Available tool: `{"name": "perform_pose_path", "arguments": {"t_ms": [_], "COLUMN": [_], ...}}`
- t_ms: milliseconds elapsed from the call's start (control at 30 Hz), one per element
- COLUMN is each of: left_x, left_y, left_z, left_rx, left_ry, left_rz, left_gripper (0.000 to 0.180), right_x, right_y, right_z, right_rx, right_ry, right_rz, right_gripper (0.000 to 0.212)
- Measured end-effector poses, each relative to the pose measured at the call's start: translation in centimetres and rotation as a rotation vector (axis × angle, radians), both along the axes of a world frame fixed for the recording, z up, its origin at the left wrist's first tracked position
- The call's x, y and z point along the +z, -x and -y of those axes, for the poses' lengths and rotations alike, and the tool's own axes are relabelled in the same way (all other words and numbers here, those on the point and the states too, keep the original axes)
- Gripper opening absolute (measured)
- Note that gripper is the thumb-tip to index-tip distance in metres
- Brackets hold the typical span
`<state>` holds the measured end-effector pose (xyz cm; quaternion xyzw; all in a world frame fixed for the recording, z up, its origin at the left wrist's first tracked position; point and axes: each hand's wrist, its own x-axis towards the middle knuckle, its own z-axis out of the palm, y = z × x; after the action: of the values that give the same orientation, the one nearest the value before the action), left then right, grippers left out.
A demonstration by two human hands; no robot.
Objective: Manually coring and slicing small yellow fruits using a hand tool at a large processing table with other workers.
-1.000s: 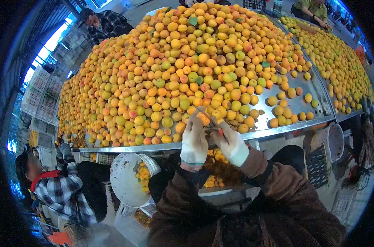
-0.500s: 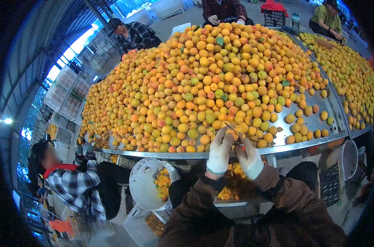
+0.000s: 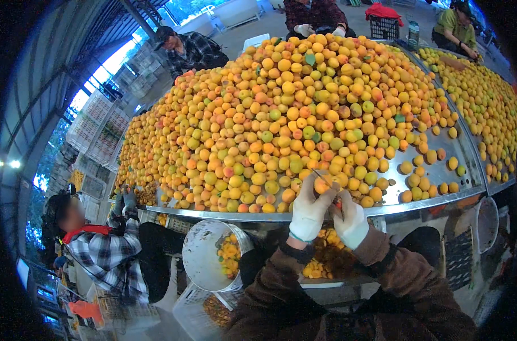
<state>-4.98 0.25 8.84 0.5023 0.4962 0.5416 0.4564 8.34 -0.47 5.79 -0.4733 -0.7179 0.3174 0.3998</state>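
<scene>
My left hand [image 3: 308, 215], in a white glove, is closed round an apricot [image 3: 323, 184] at the near edge of the metal table. My right hand [image 3: 349, 221], gloved too, is closed beside it, fingers bent round what looks like a small knife [image 3: 320, 177]. Its thin blade lies across the apricot, and a bit of red shows at the right fingers. Behind both hands rises a large heap of whole apricots [image 3: 258, 125]. Below them, cut apricot pieces [image 3: 318, 269] lie in a container by my lap.
A white bucket [image 3: 200, 258] with some cut apricots stands left of my knees. The table's metal rim [image 3: 235, 216] runs in front of me. A co-worker in a checked shirt [image 3: 108, 256] sits at left; others work across the table. A second apricot heap [image 3: 480, 102] is at right.
The whole view has shifted slightly. My hands have drawn closer together round the apricot, and the blade now shows across it.
</scene>
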Motion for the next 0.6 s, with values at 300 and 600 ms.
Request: {"name": "perform_pose_path", "arguments": {"t_ms": [300, 600], "left_x": [-5.3, 0.0], "left_y": [-0.2, 0.8], "left_z": [0.6, 0.8], "left_rx": [0.053, -0.048], "left_ry": [-0.402, 0.187], "left_rz": [-0.358, 0.07], "left_gripper": [0.043, 0.04], "right_x": [-1.1, -1.4], "right_y": [-0.1, -0.6], "right_z": [-0.7, -0.6], "right_rx": [0.035, 0.049], "right_ry": [-0.064, 0.014], "right_rz": [0.116, -0.033], "right_gripper": [0.035, 0.029]}}
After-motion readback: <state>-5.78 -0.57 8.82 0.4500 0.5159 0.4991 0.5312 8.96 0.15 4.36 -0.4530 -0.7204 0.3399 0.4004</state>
